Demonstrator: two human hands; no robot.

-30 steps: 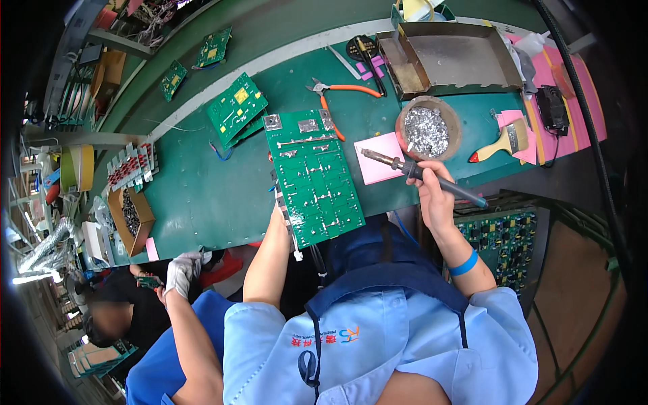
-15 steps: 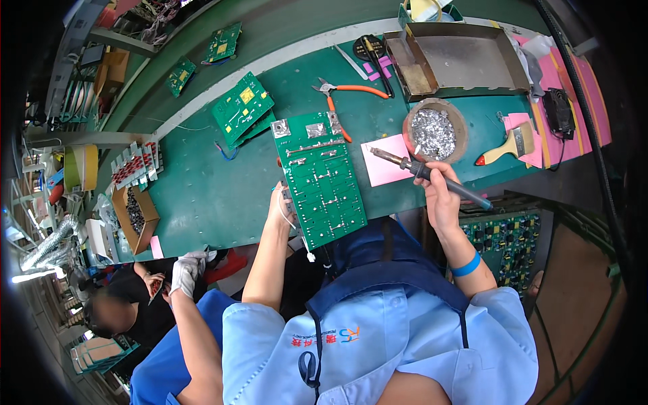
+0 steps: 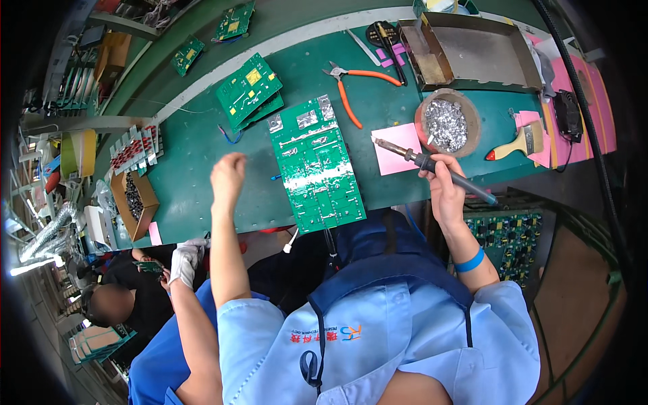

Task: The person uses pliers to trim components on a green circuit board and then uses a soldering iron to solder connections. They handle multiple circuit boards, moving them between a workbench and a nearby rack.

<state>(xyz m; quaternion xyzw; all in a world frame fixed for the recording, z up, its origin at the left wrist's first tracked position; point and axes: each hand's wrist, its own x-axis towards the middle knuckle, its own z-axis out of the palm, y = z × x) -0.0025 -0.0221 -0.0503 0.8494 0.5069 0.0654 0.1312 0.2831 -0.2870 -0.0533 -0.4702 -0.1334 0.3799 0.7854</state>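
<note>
My right hand (image 3: 445, 185) grips a soldering iron (image 3: 466, 183) by its dark handle. The iron's metal tip points left, over a pink sheet (image 3: 393, 162). A green circuit board (image 3: 317, 196) lies solder side up at the bench's front edge, with light glaring across its middle. A white connector on a wire hangs from its lower corner. To the left of the board, and apart from it, is my left hand (image 3: 228, 179). Its fingers are curled in, and nothing shows in them.
Orange-handled cutters (image 3: 347, 94) lie beyond the board, beside stacked circuit boards (image 3: 250, 91). Right of them stand a bowl of silvery scraps (image 3: 445, 125), a metal tray (image 3: 476, 54) and a brush (image 3: 523, 142). A cardboard box (image 3: 135, 206) is at left, near a co-worker's white glove (image 3: 184, 263).
My left hand has let go of the circuit board and moved left. The board has come down flatter onto the bench edge. The soldering iron stays in my right hand, nearly in place.
</note>
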